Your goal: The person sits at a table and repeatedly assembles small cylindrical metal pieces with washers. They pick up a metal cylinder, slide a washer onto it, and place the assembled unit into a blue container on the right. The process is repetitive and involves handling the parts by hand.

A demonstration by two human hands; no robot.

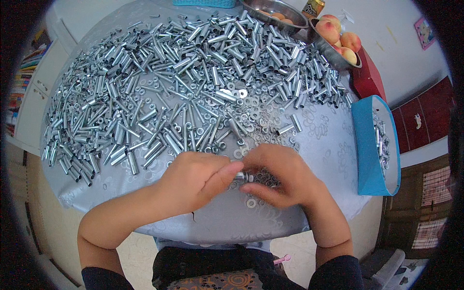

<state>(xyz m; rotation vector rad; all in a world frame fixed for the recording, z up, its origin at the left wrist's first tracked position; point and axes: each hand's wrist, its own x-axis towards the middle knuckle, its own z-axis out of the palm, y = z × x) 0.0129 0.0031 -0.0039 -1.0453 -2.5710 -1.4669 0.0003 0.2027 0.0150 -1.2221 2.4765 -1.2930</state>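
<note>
My left hand (pixel 200 179) is closed around a short shiny metal sleeve anchor (pixel 240 177), its thumb lying along the top. Most of the anchor is hidden inside that hand; only one end shows. At this end, the curled thumb and fingers of my right hand (pixel 285 174) close in around what looks like a nut or washer (pixel 249 178). Just beneath and beyond my hands spread loose flat washers (pixel 261 121). Farther off lies a broad heap of metal sleeves (pixel 212 41), with bolts (pixel 185 128) and nuts (pixel 207 117) mixed in on the near side.
A silvery patterned cloth (pixel 324 159) covers the round table. On its right edge stands a blue fabric bin (pixel 365 150) holding metal parts. Peaches (pixel 328 30) fill a metal bowl at the back right, beside another metal bowl (pixel 278 7), a can (pixel 313 8) and a red box (pixel 369 75).
</note>
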